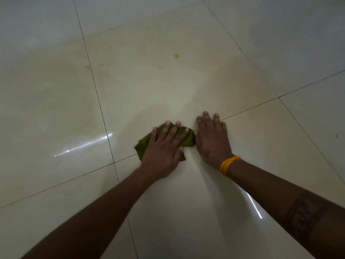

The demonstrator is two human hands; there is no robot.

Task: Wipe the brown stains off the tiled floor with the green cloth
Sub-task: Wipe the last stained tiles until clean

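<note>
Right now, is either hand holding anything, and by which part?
Neither grips anything. The left hand presses flat on the green cloth's middle; the right hand rests on bare floor.

Both forearms are bare, with no sleeves in view. The right wrist wears a bundle of thin orange-yellow thread bands (229, 165), several strands wound side by side. Farther up the right forearm sits a dark band-shaped tattoo (303, 215) with markings inside it, too blurred to read. The left hand (164, 152) and right hand (211, 141) carry no rings; fingernails are short.
</note>
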